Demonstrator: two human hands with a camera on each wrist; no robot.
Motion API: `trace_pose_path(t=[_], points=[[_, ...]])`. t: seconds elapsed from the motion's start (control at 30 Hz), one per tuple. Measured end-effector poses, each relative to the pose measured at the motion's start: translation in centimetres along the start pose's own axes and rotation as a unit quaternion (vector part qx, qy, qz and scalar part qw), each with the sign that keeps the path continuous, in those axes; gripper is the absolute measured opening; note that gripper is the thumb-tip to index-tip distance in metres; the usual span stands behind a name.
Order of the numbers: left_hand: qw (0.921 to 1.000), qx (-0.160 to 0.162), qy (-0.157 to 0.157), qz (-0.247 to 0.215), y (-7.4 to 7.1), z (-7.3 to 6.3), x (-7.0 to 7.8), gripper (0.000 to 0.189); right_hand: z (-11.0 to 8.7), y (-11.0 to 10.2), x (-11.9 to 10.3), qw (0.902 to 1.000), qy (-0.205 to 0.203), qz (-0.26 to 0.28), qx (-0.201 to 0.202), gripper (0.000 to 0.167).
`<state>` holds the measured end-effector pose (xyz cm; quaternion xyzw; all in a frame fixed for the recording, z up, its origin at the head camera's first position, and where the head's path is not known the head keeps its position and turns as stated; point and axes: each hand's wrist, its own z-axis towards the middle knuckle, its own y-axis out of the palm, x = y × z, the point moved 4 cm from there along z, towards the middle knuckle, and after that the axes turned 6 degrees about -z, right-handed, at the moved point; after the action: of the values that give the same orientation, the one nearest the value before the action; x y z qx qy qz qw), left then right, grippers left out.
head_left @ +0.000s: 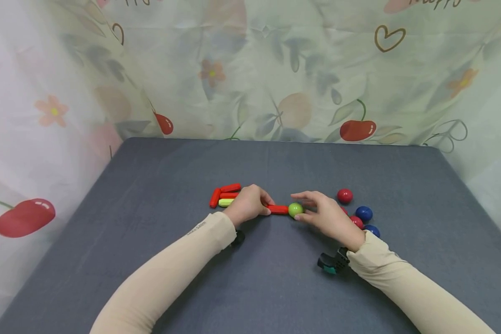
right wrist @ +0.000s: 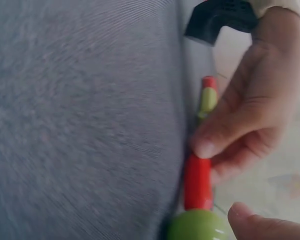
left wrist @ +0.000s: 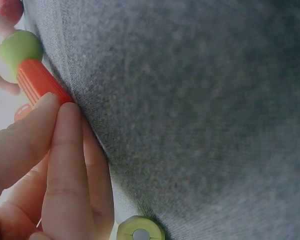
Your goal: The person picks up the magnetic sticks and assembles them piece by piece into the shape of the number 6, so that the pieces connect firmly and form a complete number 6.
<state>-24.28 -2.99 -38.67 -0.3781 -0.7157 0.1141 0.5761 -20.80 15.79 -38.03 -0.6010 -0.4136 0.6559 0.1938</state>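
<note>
My left hand (head_left: pixel 250 202) pinches a red building stick (head_left: pixel 279 210) between thumb and fingertips, low over the table. The stick's far end meets a green ball (head_left: pixel 295 210). In the left wrist view, the ridged side of the red stick (left wrist: pixel 40 82) runs up to the green ball (left wrist: pixel 19 52); part of another red piece (left wrist: pixel 23 111) shows behind the thumb. On the ball's other side is my right hand (head_left: pixel 327 218), thumb and fingers spread around it. A right finger (right wrist: pixel 240 212) stands apart from the green ball (right wrist: pixel 197 226) in the right wrist view.
Red sticks (head_left: pixel 215 198) and a yellow-green stick (head_left: pixel 226 202) lie left of my left hand, which partly covers them. Red balls (head_left: pixel 344 195) and blue balls (head_left: pixel 363 214) sit beyond and beside my right hand. A patterned curtain (head_left: pixel 267 69) hangs behind the grey table (head_left: pixel 171 162).
</note>
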Motion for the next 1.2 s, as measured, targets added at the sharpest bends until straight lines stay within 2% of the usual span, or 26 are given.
trace_pose_path(t=[0.2, 0.4, 0.6, 0.73, 0.93, 1.2], points=[[1.0000, 0.001, 0.003, -0.005, -0.1, -0.1, 0.0, 0.018, -1.6, -2.5, -0.5, 0.9995, 0.000, 0.031, 0.005, 0.062], [0.9999, -0.003, 0.000, -0.011, -0.1, -0.1, 0.0, 0.019, -4.0, -5.6, -0.1, 0.9995, -0.015, 0.018, 0.023, 0.073], [0.9998, -0.004, -0.007, -0.018, -0.1, -0.2, 0.0, 0.018, -6.5, -8.1, 1.3, 0.9985, -0.009, 0.007, 0.053, 0.082], [0.9999, -0.005, -0.006, -0.015, 0.0, -0.1, 0.1, 0.019, -8.1, -9.2, 2.9, 0.9967, -0.007, -0.026, 0.077, 0.081], [0.9998, -0.005, -0.008, -0.019, -0.1, -0.2, 0.1, 0.019, -9.7, -9.4, 5.3, 0.9954, 0.018, -0.049, 0.081, 0.078], [0.9999, -0.002, -0.004, -0.014, 0.0, -0.1, 0.0, 0.018, -10.6, -7.6, 8.3, 0.9957, 0.064, -0.039, 0.055, 0.069]])
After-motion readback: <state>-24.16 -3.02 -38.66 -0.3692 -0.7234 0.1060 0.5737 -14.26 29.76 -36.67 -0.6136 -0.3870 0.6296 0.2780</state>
